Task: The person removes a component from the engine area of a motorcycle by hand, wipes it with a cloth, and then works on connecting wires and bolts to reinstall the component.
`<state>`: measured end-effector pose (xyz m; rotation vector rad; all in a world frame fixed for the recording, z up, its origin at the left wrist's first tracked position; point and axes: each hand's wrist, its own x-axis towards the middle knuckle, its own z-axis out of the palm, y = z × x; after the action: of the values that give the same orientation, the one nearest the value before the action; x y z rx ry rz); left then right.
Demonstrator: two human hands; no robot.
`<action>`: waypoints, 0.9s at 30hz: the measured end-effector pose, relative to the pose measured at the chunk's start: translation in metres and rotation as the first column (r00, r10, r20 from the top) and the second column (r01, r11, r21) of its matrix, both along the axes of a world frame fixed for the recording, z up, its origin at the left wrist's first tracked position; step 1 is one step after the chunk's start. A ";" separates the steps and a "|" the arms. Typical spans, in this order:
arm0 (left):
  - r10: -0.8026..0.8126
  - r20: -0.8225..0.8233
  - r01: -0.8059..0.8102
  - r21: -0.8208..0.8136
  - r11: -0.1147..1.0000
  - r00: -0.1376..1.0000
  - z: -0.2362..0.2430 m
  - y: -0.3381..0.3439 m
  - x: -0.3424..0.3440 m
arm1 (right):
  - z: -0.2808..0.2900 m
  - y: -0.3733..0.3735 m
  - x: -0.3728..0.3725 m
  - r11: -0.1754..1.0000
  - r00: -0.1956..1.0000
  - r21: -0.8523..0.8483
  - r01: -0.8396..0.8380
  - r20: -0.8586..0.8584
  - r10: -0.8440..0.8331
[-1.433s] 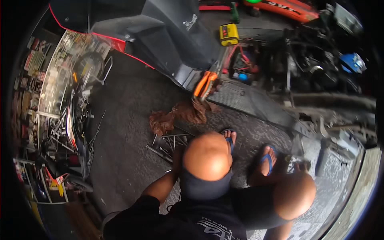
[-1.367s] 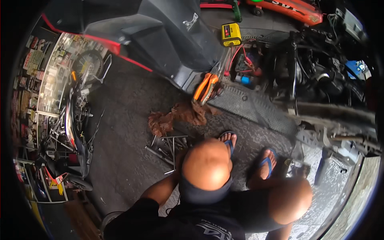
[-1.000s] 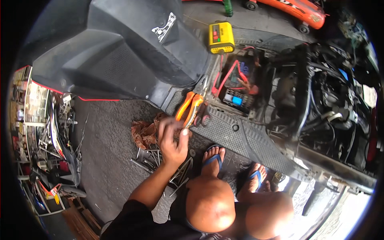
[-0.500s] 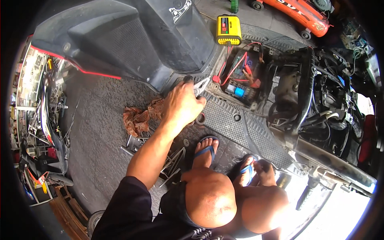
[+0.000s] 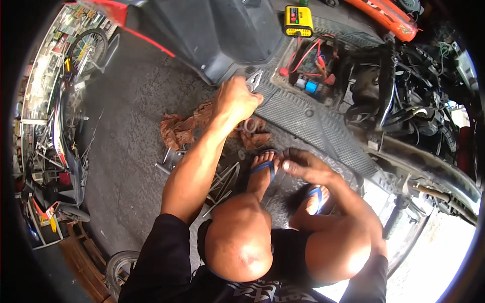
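Observation:
My left hand (image 5: 235, 102) is closed round a pair of pliers (image 5: 255, 79), its metal jaws pointing up and away past my thumb. Hand and pliers are at the edge of a scooter's ribbed footboard (image 5: 288, 103), just below the dark plastic front panel (image 5: 207, 30). My right hand (image 5: 309, 167) hovers above my foot with its fingers apart and nothing visible in it. Right of the pliers, an uncovered battery compartment (image 5: 280, 77) in the footboard contains wires, red clips and a blue part (image 5: 310, 87).
A yellow battery charger (image 5: 298, 21) rests beyond the compartment. Reddish-brown rags (image 5: 177, 130) and a small ring (image 5: 249, 124) lie below my left hand, near metal tools (image 5: 225, 182). An orange tank (image 5: 386, 17) stands far right; a motorcycle (image 5: 63, 136) stands left.
My right hand has risen from beside my right leg to between my feet and the footboard. The view has shifted; my left hand still grips the pliers near the panel.

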<state>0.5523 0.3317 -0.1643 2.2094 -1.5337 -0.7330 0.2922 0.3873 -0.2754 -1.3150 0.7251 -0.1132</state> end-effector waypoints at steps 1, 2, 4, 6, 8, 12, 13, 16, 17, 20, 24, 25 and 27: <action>-0.012 -0.191 0.013 0.000 1.000 0.981 -0.003 0.005 0.001 | 0.006 -0.006 0.007 0.998 0.984 0.043 0.055 0.168 -0.061; -0.023 -0.376 0.024 -0.001 1.000 0.926 -0.005 0.012 0.000 | 0.008 -0.012 0.014 0.982 0.939 0.173 0.077 0.319 -0.130; 0.006 -0.643 -0.008 -0.001 1.000 0.766 -0.006 0.042 -0.012 | 0.004 -0.019 0.028 0.894 0.811 0.447 0.046 0.506 -0.294; 0.023 -0.771 -0.064 -0.023 0.998 0.636 -0.019 0.068 -0.009 | 0.013 -0.014 0.047 0.760 0.761 0.644 -0.086 0.535 -0.367; 0.086 -0.591 -0.134 -0.038 0.990 0.802 -0.043 0.106 0.022 | 0.022 0.009 0.067 0.755 0.945 0.637 0.156 0.127 -0.302; 0.281 -0.083 -0.283 -0.009 0.959 0.956 -0.116 0.155 0.050 | 0.030 0.009 0.009 0.950 0.964 0.237 0.204 -0.216 -0.153; 0.322 0.045 -0.324 0.033 0.946 0.946 -0.140 0.175 0.058 | 0.023 0.014 -0.003 0.939 0.963 0.225 0.261 -0.122 -0.239; 0.321 0.080 -0.331 0.221 0.918 0.944 -0.197 0.248 0.078 | 0.037 0.024 -0.016 0.912 0.938 0.236 0.335 -0.178 -0.298; 0.303 0.079 -0.313 0.196 0.929 0.950 -0.212 0.261 0.070 | 0.044 0.025 -0.026 0.910 0.929 0.214 0.355 -0.193 -0.316; 0.286 0.095 -0.299 0.182 0.937 0.953 -0.222 0.291 0.059 | 0.046 0.039 -0.046 0.900 0.922 0.218 0.378 -0.181 -0.343; 0.356 0.088 -0.366 0.161 0.917 0.930 -0.219 0.290 0.062 | 0.053 0.048 -0.060 0.881 0.887 0.164 0.444 -0.223 -0.405; 0.377 0.090 -0.387 0.155 0.909 0.922 -0.220 0.290 0.069 | 0.054 0.050 -0.060 0.880 0.885 0.162 0.446 -0.228 -0.406; 0.365 0.095 -0.376 0.181 0.909 0.926 -0.219 0.286 0.086 | 0.060 0.052 -0.059 0.883 0.883 0.149 0.445 -0.237 -0.405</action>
<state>0.6383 0.6181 -0.3833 2.5867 -1.0486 -0.7256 0.2335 0.4392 -0.2150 -0.9636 1.1653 -0.2602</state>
